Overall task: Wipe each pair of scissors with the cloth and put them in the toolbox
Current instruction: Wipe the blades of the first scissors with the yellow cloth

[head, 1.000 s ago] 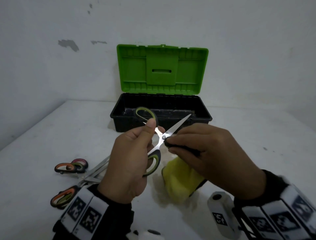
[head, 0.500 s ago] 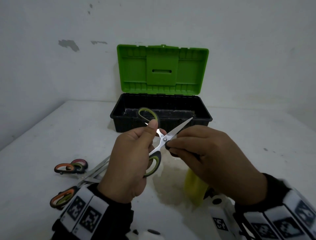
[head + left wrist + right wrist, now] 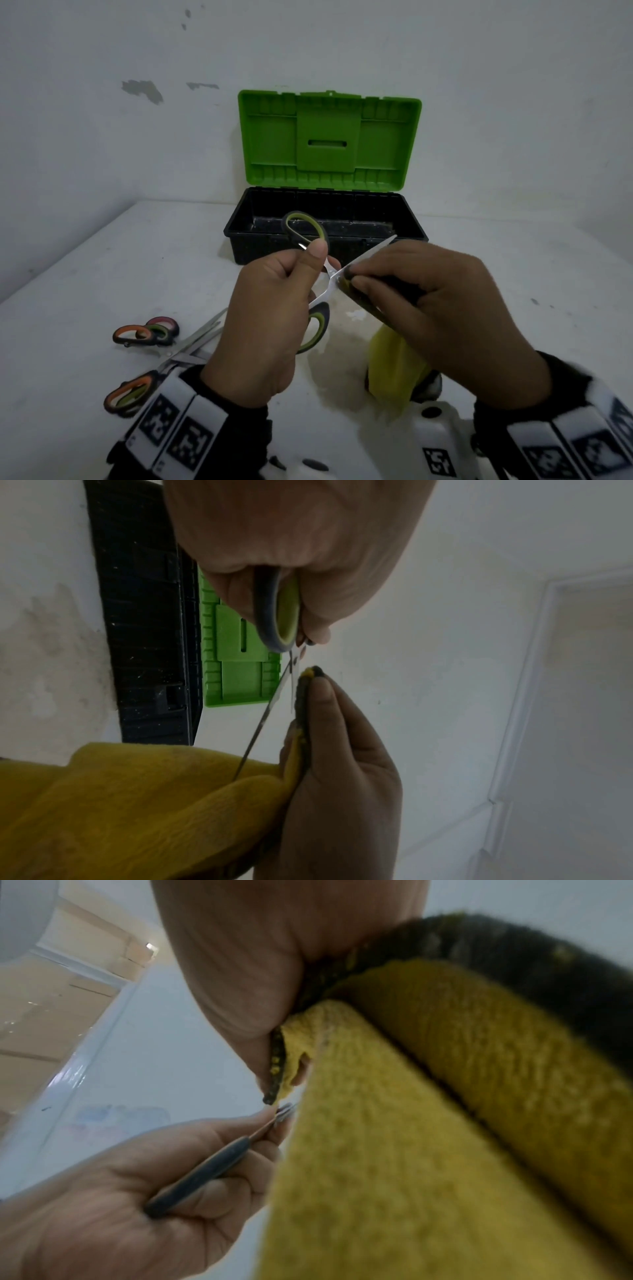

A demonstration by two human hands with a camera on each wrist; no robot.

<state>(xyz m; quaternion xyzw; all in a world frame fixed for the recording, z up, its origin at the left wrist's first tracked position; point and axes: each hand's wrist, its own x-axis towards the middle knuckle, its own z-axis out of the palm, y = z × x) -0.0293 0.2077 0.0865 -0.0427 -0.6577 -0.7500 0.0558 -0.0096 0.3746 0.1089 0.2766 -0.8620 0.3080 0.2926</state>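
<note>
The left hand (image 3: pixel 270 318) grips the green-handled scissors (image 3: pixel 327 281) by the handles, thumb pressed near the upper loop, fingers curled round the lower one. The blades stand slightly apart and point up and to the right, towards the toolbox (image 3: pixel 325 226). The right hand (image 3: pixel 428 301) pinches the yellow cloth (image 3: pixel 394 370) against the blade close to the pivot; the loose remainder of the cloth hangs below the hand, above the bench (image 3: pixel 102 274).

The step in hand appears to be the wipe of this pair, starting at the pivot. To do it well:

1. Hold the handles steady, so the blades do not swing shut on the cloth or on a finger.
2. Draw the cloth from pivot to tip, away from the holding hand.
3. Keep cloth between the fingertips (image 3: pixel 358 282) and the cutting edge; bare skin lies close to the steel here.
4. Wipe both faces of each blade.

The toolbox stands open at the back of the bench, green lid (image 3: pixel 329 140) upright. From the head view no scissors show inside it, though part of its floor is hidden. Other scissors with orange handles (image 3: pixel 137 334) lie on the bench to the left, presumably not yet wiped.
</note>
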